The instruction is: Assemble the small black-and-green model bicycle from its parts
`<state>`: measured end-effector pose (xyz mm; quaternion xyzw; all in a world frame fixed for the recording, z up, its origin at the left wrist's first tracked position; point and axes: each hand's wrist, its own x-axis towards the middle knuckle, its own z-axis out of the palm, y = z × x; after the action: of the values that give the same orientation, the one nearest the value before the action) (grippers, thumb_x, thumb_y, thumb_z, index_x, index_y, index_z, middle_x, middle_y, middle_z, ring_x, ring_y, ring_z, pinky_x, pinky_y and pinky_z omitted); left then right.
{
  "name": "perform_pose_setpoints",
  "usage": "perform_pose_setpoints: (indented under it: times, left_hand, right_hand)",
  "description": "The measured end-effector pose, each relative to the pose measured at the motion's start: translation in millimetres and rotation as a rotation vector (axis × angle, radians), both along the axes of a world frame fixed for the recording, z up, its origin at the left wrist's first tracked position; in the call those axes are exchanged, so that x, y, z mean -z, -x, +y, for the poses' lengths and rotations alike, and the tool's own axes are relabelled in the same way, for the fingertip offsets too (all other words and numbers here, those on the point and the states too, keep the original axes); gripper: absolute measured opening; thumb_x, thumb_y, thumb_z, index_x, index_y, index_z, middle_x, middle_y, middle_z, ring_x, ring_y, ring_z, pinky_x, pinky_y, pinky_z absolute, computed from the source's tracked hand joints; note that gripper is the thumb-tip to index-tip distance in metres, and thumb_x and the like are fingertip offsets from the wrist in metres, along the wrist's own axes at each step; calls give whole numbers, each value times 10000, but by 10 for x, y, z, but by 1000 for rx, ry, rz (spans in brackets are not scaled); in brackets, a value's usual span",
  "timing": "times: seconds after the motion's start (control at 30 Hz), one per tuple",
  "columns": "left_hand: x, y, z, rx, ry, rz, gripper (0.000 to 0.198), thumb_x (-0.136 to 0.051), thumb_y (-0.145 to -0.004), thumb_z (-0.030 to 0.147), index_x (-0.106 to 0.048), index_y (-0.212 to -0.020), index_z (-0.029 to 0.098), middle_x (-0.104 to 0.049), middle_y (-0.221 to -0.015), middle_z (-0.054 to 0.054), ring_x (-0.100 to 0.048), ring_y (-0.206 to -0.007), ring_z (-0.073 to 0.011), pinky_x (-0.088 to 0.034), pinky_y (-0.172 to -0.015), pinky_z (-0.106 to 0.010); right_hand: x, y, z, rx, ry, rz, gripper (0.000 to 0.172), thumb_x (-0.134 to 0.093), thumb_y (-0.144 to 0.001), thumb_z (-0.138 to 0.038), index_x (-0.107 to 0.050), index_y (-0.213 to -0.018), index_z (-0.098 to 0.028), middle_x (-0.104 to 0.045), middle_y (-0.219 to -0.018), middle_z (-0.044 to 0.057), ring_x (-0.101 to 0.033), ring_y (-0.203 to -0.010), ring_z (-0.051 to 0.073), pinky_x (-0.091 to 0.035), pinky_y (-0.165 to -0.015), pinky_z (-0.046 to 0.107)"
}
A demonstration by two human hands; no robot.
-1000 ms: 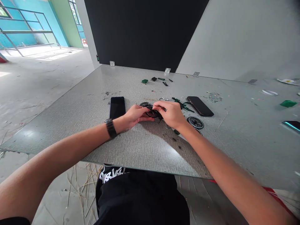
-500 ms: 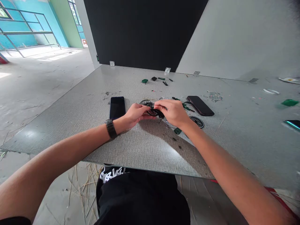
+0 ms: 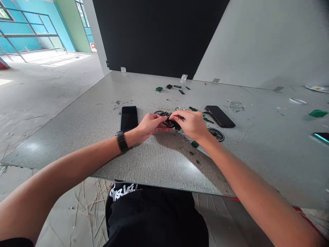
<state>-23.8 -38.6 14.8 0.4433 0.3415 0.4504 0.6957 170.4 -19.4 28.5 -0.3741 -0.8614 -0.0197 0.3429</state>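
The left hand point(image 3: 149, 126) holds a small black wheel point(image 3: 168, 122) just above the counter point(image 3: 154, 161). Its thumb lies along the near edge of the wheel and its other fingers reach under it. The right hand point(image 3: 191, 125) is on the other side, with its fingers pinched together at the same wheel. I cannot tell what tiny bit they pinch, because the fingers hide it. Another wheel point(image 3: 158, 112) shows just behind the left hand.

A loose wheel point(image 3: 216, 134) lies flat on the counter, next to the right wrist. A little green piece point(image 3: 194, 144) sits near it, below the right hand. Dark green parts point(image 3: 207, 118) peek out behind the right hand, beside a black phone point(image 3: 220, 116). A second phone point(image 3: 129, 118) lies to the left of the left hand. A dark watch point(image 3: 121, 141) is around the left wrist. Farther back, a green lump point(image 3: 159, 89) sits beside a black lump point(image 3: 169, 86).
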Motion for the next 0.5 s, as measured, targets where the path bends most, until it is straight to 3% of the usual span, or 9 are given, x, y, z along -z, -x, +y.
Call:
perform_pose_setpoints:
  times: [0.33,0.5]
  left_hand:
    - [-64,-8,-22,-16,37,-6,277,-522,-1000,172,-700,-807,84,-759,-821,-104,-722,-761,-141,-576,-896,-344]
    - [-59,-3,11,-72,64,1,236,-539,-993,171,-689,-834,83,-732,-754,-79,-695,-698,-129,-573,-884,-353]
  right_hand:
    - [39,25,-22,-42,-1,-41,284,-501,-1008,-300,-761,-1072,-207,-788,-1069,78,-723,-983,235,-551,-898,403]
    - [-10,-6,-70,-52,33,-148,390,-547,-972,-375,-673,-1295,-198,-727,-1243,102,-654,-1145,291,-521,-1005,488]
